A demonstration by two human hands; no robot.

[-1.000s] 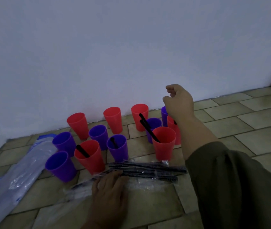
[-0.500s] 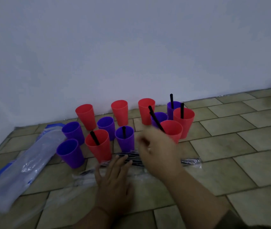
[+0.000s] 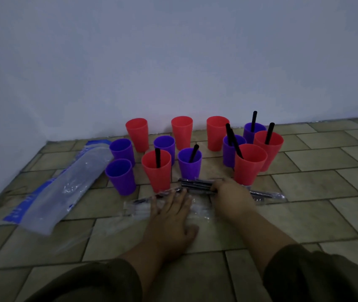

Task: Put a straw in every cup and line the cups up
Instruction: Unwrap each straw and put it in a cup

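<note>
Red and purple cups stand in a loose cluster on the tiled floor by the wall. Black straws stand in the near red cup, the purple cup beside it, and the right group: a purple cup, red cup, back purple cup and red cup. The other cups, such as the back red cup, hold none. A clear pack of black straws lies in front. My left hand presses flat on its wrapper. My right hand has its fingers curled on the straws.
A long clear and blue plastic bag lies on the floor at the left, touching the leftmost purple cups. The white wall runs right behind the back cups. Bare tiles stretch to the right.
My right hand came down from the back right cups to the straw pack. Straws now show in the back purple and right red cups. My left hand stayed on the wrapper.
</note>
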